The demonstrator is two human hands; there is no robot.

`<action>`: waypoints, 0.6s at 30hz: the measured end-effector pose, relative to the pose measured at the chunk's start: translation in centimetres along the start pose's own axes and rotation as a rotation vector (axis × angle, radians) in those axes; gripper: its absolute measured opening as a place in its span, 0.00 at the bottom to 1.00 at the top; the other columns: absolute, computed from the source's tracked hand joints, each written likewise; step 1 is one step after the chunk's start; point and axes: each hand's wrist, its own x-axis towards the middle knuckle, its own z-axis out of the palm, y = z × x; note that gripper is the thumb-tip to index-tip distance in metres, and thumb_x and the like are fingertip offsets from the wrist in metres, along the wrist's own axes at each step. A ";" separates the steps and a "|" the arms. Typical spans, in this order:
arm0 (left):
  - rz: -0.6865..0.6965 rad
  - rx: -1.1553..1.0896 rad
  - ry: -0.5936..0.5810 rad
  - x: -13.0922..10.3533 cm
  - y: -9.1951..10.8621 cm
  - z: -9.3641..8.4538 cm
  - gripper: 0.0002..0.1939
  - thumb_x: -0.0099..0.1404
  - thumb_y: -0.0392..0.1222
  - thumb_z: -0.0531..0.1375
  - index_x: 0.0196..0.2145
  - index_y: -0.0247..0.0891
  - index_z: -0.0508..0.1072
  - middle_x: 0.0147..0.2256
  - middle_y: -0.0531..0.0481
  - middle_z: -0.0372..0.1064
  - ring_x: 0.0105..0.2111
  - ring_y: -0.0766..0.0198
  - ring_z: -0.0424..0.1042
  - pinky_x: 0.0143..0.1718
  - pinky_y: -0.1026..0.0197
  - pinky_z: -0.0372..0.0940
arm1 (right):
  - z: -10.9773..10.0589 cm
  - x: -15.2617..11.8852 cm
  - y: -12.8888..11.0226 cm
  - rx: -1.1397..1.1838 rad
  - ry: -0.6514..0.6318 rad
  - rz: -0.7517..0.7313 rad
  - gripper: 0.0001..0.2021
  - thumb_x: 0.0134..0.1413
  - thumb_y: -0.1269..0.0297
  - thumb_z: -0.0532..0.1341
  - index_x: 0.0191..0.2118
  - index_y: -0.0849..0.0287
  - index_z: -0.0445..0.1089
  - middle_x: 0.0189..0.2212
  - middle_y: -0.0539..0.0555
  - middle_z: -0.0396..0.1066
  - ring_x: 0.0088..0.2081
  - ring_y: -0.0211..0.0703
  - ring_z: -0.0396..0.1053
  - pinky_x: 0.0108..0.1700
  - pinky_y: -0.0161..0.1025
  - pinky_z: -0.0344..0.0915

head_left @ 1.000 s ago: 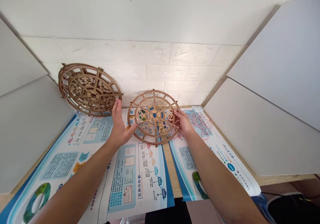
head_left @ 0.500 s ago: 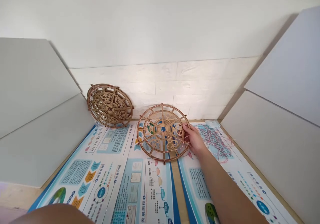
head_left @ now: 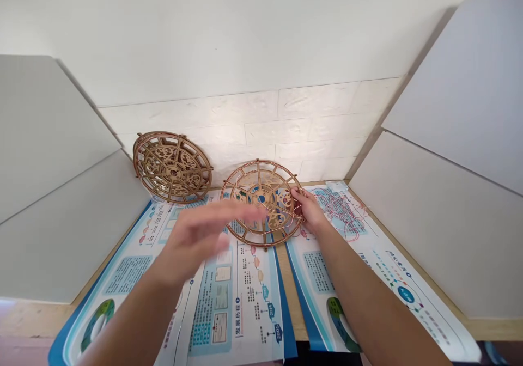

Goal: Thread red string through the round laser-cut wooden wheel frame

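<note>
A round brown openwork lattice disc (head_left: 261,198), with scroll ornaments and thin wire strung over it, is tilted up in the middle of the table. My right hand (head_left: 309,207) grips its right edge, thumb on the front and fingers behind. My left hand (head_left: 204,235) hovers in front of the disc's lower left, slightly blurred, with thumb and fingers apart and nothing in it. A stack of similar discs (head_left: 174,167) leans against the wall at the left. Right of my right hand lies a tangle of thin pink and red wires (head_left: 341,209).
Printed posters (head_left: 220,306) with blue edges cover the wooden table, overlapping at the left; a strip of bare wood shows between them. White panels stand left (head_left: 73,235) and right (head_left: 449,219). Behind is a white brick-patterned wall (head_left: 302,132).
My left hand has come up from the lower left to the front of the disc. My right hand still holds the disc's right edge. The camera view has shifted slightly.
</note>
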 end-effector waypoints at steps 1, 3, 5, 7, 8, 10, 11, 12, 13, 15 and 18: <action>0.000 -0.042 0.016 1.2 -1.0 0.7 0.15 0.67 0.55 0.60 0.44 0.49 0.81 0.44 0.46 0.77 0.50 0.44 0.74 0.50 0.37 0.73 | 0.1 -0.1 -0.1 0.004 -0.006 0.005 0.19 0.41 0.54 0.77 0.34 0.57 0.73 0.26 0.49 0.76 0.26 0.42 0.73 0.28 0.37 0.71; -0.020 -0.048 0.242 3.1 -3.8 2.1 0.12 0.68 0.48 0.57 0.44 0.44 0.78 0.46 0.44 0.75 0.50 0.49 0.74 0.54 0.42 0.70 | 0.1 -0.2 -0.2 0.012 -0.007 0.006 0.19 0.41 0.53 0.77 0.34 0.56 0.72 0.25 0.48 0.75 0.26 0.42 0.73 0.28 0.37 0.70; -0.021 0.061 0.345 4.0 -7.0 3.3 0.12 0.66 0.44 0.59 0.46 0.40 0.75 0.51 0.42 0.70 0.53 0.50 0.71 0.56 0.45 0.67 | 0.2 -0.2 -0.2 0.021 -0.003 0.001 0.20 0.41 0.53 0.77 0.34 0.56 0.72 0.25 0.47 0.74 0.25 0.40 0.72 0.28 0.36 0.70; 0.014 0.195 0.332 4.0 -10.0 4.1 0.18 0.65 0.44 0.60 0.51 0.38 0.71 0.55 0.38 0.65 0.58 0.48 0.65 0.59 0.45 0.63 | 0.2 -0.1 -0.2 0.022 -0.006 0.003 0.21 0.39 0.53 0.78 0.34 0.57 0.72 0.25 0.47 0.74 0.25 0.39 0.72 0.28 0.35 0.70; 0.033 0.219 0.307 3.7 -11.2 4.4 0.20 0.65 0.44 0.60 0.54 0.37 0.69 0.57 0.36 0.63 0.60 0.48 0.63 0.61 0.44 0.61 | 0.2 -0.1 -0.2 0.014 -0.007 0.008 0.21 0.38 0.54 0.78 0.34 0.57 0.72 0.25 0.47 0.74 0.25 0.39 0.72 0.28 0.35 0.70; 0.043 0.199 0.243 3.1 -12.7 4.6 0.24 0.67 0.46 0.58 0.59 0.38 0.64 0.59 0.36 0.61 0.62 0.49 0.61 0.63 0.45 0.58 | 0.1 0.0 -0.2 -0.016 -0.001 0.021 0.21 0.39 0.54 0.78 0.36 0.56 0.72 0.25 0.48 0.74 0.25 0.41 0.72 0.27 0.36 0.69; 0.034 0.169 0.217 2.8 -13.0 4.6 0.25 0.68 0.46 0.57 0.61 0.39 0.62 0.61 0.36 0.59 0.63 0.49 0.60 0.64 0.45 0.57 | 0.0 0.1 -0.3 -0.035 0.005 0.029 0.20 0.40 0.54 0.77 0.36 0.56 0.73 0.25 0.48 0.74 0.25 0.41 0.71 0.27 0.36 0.69; 0.006 0.135 0.208 2.6 -13.3 4.5 0.26 0.69 0.46 0.57 0.62 0.40 0.61 0.63 0.37 0.57 0.65 0.50 0.58 0.65 0.45 0.56 | 0.0 0.1 -0.4 -0.055 0.014 0.037 0.20 0.41 0.54 0.77 0.37 0.56 0.73 0.25 0.49 0.75 0.24 0.42 0.71 0.26 0.37 0.69; -0.042 0.098 0.218 2.5 -13.4 4.5 0.27 0.68 0.46 0.57 0.63 0.41 0.59 0.66 0.37 0.54 0.67 0.50 0.55 0.65 0.45 0.55 | -0.1 0.2 -0.5 -0.072 0.023 0.045 0.19 0.42 0.55 0.76 0.37 0.56 0.73 0.24 0.49 0.75 0.24 0.42 0.71 0.26 0.37 0.68; -0.207 -0.005 0.269 2.6 -13.5 4.6 0.29 0.67 0.46 0.58 0.63 0.43 0.59 0.68 0.39 0.51 0.68 0.49 0.53 0.66 0.46 0.55 | -0.4 0.2 -0.6 -0.101 0.037 0.069 0.17 0.42 0.56 0.76 0.37 0.56 0.74 0.24 0.50 0.75 0.23 0.42 0.71 0.25 0.37 0.68; -0.513 -0.346 0.209 3.1 -13.9 4.6 0.26 0.64 0.48 0.60 0.58 0.42 0.63 0.59 0.39 0.65 0.59 0.49 0.67 0.58 0.47 0.65 | -0.6 0.2 -0.8 -0.146 0.029 0.118 0.16 0.40 0.60 0.76 0.35 0.57 0.74 0.25 0.50 0.75 0.24 0.42 0.72 0.25 0.37 0.69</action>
